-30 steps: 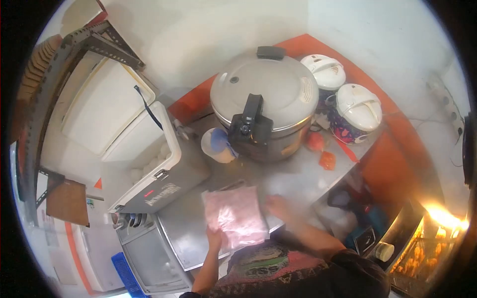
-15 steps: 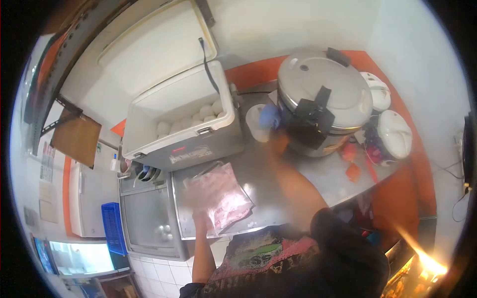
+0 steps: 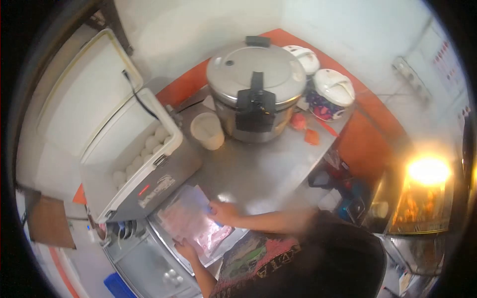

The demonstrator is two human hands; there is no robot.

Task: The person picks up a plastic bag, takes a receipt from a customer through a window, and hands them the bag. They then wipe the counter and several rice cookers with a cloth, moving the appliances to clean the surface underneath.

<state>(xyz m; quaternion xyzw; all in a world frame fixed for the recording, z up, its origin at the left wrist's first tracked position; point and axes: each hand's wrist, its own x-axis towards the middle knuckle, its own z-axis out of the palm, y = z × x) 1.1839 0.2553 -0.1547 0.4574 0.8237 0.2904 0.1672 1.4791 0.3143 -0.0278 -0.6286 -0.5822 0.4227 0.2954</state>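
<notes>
A clear plastic bag with pink printing lies near the front edge of the metal counter. My left hand grips its lower left edge, fingers closed on the plastic. Over the bag's right side is my right hand, its fingers closed round a blue object that is blurred and partly hidden by the hand. I cannot make out its kind. Behind the bag stands a white tub, beside a big steel pot with a clamped lid.
An open cooler box at the left holds several white round balls. Two white-lidded patterned containers stand right of the pot, near red pieces. A bright lamp shines at the far right.
My right hand has moved from the white tub to the bag, carrying the blue object. My left hand stays at the bag. The view has turned to the right.
</notes>
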